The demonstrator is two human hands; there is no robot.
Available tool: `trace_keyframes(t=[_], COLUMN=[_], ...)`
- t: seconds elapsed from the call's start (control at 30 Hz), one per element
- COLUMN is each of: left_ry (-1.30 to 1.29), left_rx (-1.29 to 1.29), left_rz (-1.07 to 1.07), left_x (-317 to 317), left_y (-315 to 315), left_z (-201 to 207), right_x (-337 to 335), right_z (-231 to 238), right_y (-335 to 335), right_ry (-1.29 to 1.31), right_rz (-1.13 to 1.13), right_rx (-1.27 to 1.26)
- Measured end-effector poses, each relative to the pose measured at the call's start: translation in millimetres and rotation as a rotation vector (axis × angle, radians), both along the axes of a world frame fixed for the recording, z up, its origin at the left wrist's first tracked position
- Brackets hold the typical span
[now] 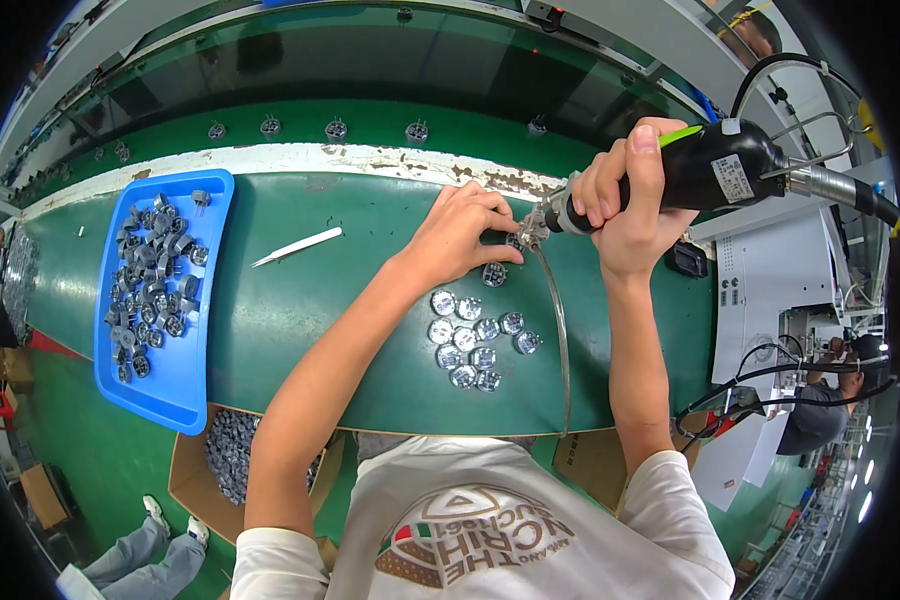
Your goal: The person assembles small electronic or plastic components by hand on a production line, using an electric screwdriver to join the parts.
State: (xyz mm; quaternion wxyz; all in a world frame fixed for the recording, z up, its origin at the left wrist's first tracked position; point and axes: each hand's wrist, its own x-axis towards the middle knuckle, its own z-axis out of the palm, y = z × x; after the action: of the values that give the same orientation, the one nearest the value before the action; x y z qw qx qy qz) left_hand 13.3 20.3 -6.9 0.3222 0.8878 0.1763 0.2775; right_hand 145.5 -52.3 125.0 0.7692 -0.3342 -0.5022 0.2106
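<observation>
My right hand (635, 200) is wrapped round a black power screwdriver (715, 165) with a green lever, held slanting over the bench. Its metal nose (535, 228) points down to the left, at a small round grey part (515, 241). Fingers of my left hand (460, 232) pinch that part against the green bench top, partly hiding it. Just below lies another round part (493, 274). Nearer to me, several similar round parts with shiny clear tops (464, 339) sit in a loose cluster. A clear tube (560, 335) hangs from the screwdriver's nose across the bench.
At left stands a blue tray (213, 300) of grey parts, with white tweezers (300, 246) beside it. A cardboard box (195, 480) of parts is below the bench edge. Spaced parts (336, 130) line the green conveyor beyond. Cables (745, 380) hang at right; other people are nearby.
</observation>
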Motion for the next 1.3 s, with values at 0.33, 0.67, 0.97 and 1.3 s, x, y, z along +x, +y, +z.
trace_keyframes(t=[0.33,0.67,0.97,1.3], left_ry=[0.031,0.013,0.026,-0.047], left_rx=[-0.015,0.054,0.043,0.126], left_rz=[0.01,0.017,0.022,0.122], left_x=[0.0,0.6,1.9,6.2], left_y=[0.3,-1.8,-2.5,-3.6], left_z=[-1.7,-5.9,-3.9,-7.6], right_x=[-3.1,-6.9,-4.9,24.8], right_z=[-5.5,-4.4,-7.4,33.1], right_y=[2.8,9.5,9.1,-24.4], right_ry=[0.011,-0.017,-0.036,-0.063], right_rz=[-0.007,-0.006,-0.001,-0.073], right_rx=[-0.022,-0.047,-0.034,0.055])
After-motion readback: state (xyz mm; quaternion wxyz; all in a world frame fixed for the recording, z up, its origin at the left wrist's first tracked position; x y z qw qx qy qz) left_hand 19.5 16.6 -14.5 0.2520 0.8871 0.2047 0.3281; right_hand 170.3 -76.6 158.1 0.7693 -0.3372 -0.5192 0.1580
